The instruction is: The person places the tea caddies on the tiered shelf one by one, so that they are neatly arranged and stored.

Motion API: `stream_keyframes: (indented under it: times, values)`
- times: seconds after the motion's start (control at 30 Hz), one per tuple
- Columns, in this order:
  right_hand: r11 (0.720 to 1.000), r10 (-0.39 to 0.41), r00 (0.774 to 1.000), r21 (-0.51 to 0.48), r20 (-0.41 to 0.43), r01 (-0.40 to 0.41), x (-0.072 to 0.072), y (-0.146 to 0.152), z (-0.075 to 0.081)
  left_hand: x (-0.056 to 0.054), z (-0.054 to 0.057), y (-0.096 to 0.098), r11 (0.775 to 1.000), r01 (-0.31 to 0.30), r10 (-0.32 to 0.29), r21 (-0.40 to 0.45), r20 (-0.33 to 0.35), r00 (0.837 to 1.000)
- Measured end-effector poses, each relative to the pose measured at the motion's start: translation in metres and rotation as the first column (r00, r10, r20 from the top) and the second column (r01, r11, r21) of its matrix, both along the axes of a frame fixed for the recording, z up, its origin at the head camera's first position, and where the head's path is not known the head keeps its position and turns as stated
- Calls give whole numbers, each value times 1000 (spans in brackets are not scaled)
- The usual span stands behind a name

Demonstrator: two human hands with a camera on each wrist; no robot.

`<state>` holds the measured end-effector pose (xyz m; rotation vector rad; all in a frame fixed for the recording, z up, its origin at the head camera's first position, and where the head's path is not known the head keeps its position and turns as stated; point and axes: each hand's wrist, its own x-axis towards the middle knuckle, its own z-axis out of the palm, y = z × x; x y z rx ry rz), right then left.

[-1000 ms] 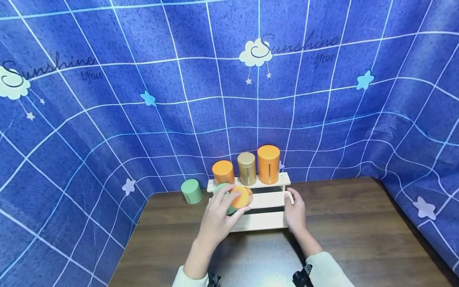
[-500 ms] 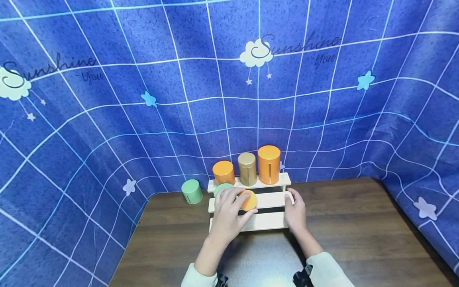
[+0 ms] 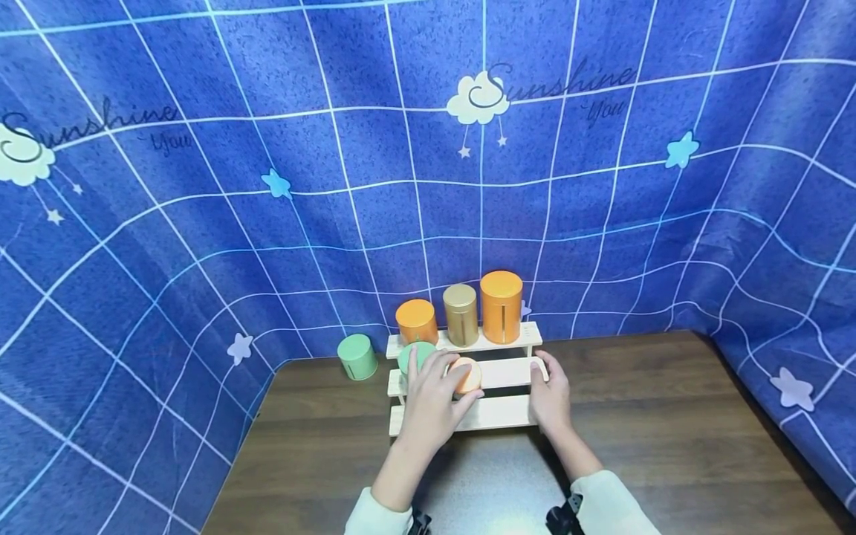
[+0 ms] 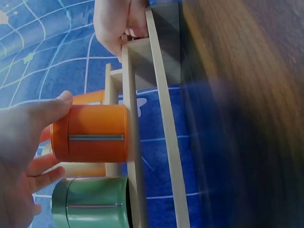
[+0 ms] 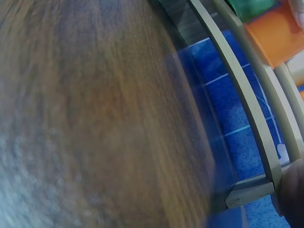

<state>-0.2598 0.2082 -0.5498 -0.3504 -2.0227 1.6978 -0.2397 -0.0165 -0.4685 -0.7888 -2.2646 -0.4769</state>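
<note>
My left hand (image 3: 430,401) holds a small orange canister (image 4: 97,133) by its lid end, thumb on one side and fingers at the other. Its base meets the middle step of a pale wooden three-step rack (image 3: 498,413), as far as the left wrist view shows. Right beside it on that step stands a green canister (image 4: 95,202), partly covered by my fingers in the head view. My right hand (image 3: 552,397) grips the right end of the rack at the middle step.
On the top step stand a short orange canister (image 3: 416,319), a gold canister (image 3: 461,315) and a tall orange canister (image 3: 501,306). Another green canister (image 3: 357,357) stands on the wooden table (image 3: 669,416), left of the rack. A blue patterned cloth (image 3: 374,186) hangs behind.
My left hand has carried the small orange canister a little to the right and down along the middle step, uncovering more of the green one. My right hand stays on the rack.
</note>
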Motion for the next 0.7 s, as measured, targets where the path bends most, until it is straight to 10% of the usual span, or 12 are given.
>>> stream_keyframes:
  times: [0.7]
  values:
    - [999, 30, 999, -19, 17, -30, 0, 1, 3, 2, 5, 18, 994, -96, 100, -59, 60, 993]
